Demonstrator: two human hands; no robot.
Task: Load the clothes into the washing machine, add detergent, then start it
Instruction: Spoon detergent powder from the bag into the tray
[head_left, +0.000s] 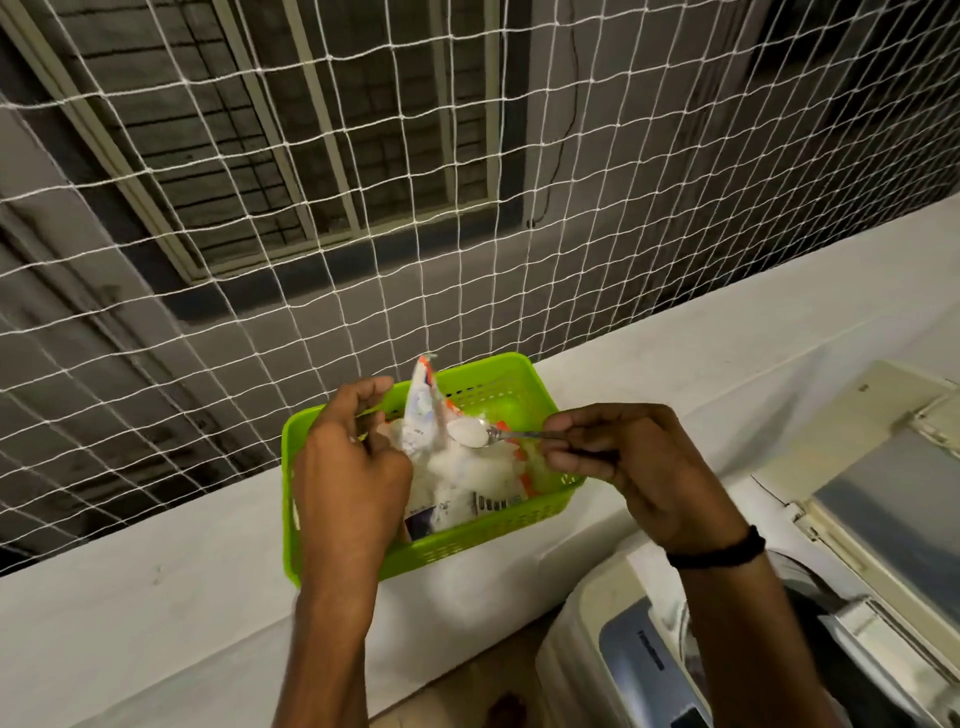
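A lime-green plastic basket (514, 387) stands on a white ledge and holds an open white detergent pouch (457, 478) with orange and blue print. My left hand (353, 462) grips the pouch's left edge and holds it open. My right hand (618, 462) holds a metal spoon (498, 434) by its handle. The spoon's bowl is heaped with white powder and hovers just above the pouch. The top-loading washing machine (613, 660) sits at the lower right with its lid (878, 499) raised. The drum's contents are hidden behind my right forearm.
The white ledge (156, 613) runs from lower left to upper right. White safety netting (363, 208) rises behind it, with a neighbouring building's windows beyond. A strip of tan floor (467, 696) shows between ledge and machine.
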